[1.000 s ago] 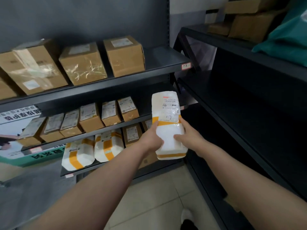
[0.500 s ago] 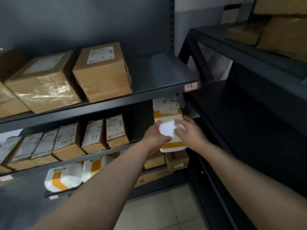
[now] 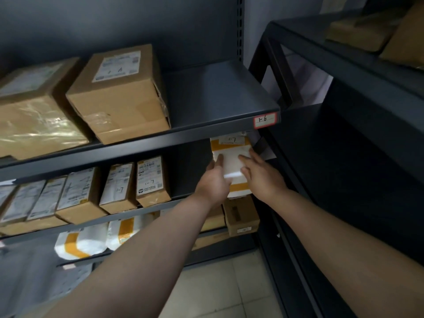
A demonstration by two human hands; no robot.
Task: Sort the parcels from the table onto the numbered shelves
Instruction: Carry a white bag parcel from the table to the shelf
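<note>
Item: one white parcel [image 3: 230,160] with orange bands, "1-7" handwritten on its label.
Position: right end of the middle shelf [image 3: 176,199]. The far part is tucked under the upper shelf [image 3: 218,92] and the near end is off the lip. The shelf tag [image 3: 265,120] reading "1-6" sits at its 1 o'clock.
Left hand [image 3: 213,180]: at the parcel's 8 o'clock edge, thumb over the front face, fingers hidden behind. Reads as a pinch on that edge.
Right hand [image 3: 261,175]: at 4 o'clock, fingers laid nearly straight on the face, pressing, not wrapped round.
Handling (judgement): film bag, looks soft and light. A crease runs across its face, so it would likely sag if held by one end. The film is probably slick, and the taped bands should give better purchase. Take both long edges or support it flat from below. Contents unknown, so fragility cannot be told.
Count, in hand: 1.
Count, upper shelf: 2 brown boxes [image 3: 119,95], at 10 o'clock.
Count, middle shelf: small labelled boxes [image 3: 152,180] at 9 o'clock, five countable, the row cut off beyond.
Count, lower shelf: 2 white-and-orange mailers [image 3: 80,242] at 7 o'clock. 2 cartons [image 3: 241,216] at 6 o'clock, one partly behind the left forearm.
Count, side rack [image 3: 344,57] at 2 o'clock: 2 rack boxes [image 3: 360,31], blurred.
</note>
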